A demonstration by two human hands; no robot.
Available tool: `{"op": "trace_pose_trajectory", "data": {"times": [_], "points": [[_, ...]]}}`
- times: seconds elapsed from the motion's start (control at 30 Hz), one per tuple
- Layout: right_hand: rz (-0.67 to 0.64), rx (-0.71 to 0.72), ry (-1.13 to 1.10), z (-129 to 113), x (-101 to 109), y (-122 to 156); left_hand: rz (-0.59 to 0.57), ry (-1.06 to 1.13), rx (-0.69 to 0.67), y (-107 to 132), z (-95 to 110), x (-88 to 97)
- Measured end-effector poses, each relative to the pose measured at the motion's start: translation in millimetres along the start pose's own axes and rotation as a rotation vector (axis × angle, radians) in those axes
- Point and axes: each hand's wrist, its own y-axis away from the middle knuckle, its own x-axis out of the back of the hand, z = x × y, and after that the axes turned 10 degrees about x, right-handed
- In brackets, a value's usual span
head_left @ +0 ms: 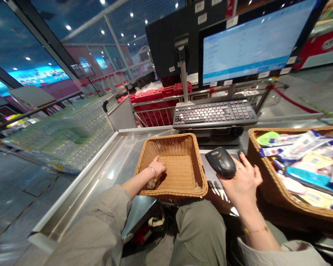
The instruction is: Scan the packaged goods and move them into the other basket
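Right-hand fingers [251, 171] are closed around a black handheld barcode scanner [220, 162], which lies across the hand. Left-hand fingers [158, 165] lie extended and close together on the woven floor of a wicker basket [170, 142]; whether they grip anything cannot be determined. A small pale object [152, 183], too small to identify, sits just beside the heel of the left hand, inside the wicker basket and near its front wall. No other item is visible in that basket.

The wicker basket rests on a stainless steel table [100, 173]. To its right stands a second wicker basket [262, 170], filled with wrapped packets [302, 155]. Beyond the wicker basket are a black keyboard [215, 113] and a point-of-sale monitor [246, 44]. Further beyond it, to the left of the keyboard, is a red crate [155, 114].
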Motion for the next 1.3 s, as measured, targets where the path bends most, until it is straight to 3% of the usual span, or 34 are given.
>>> {"op": "trace_pose_trajectory", "data": {"times": [0.2,0.3,0.37,0.43,0.5,0.6,0.73,0.97,1.3], "points": [[-0.019,-0.025,-0.004,0,1,-1,0.085,0.096,-0.139,-8,10,23.0],[-0.015,-0.022,-0.010,0,2,0,0.338,0.145,-0.149,-11,21,34.4],[-0.014,-0.028,-0.014,1,3,0,0.453,0.158,-0.045,-13,27,36.1],[-0.012,-0.039,-0.014,2,4,-1,0.353,0.147,0.110,-14,29,31.9],[-0.006,-0.047,-0.010,2,5,-1,0.149,0.127,0.214,-14,30,23.0],[-0.005,-0.043,-0.005,3,6,-2,-0.048,0.105,0.255,-14,30,7.5],[-0.002,-0.030,-0.007,3,6,-2,-0.167,0.080,0.255,-17,36,-2.8],[0.011,-0.001,-0.010,7,6,1,-0.159,0.046,0.220,-18,50,-0.2],[-0.008,-0.013,-0.023,7,8,1,-0.048,0.134,0.112,-15,41,9.5]]}}
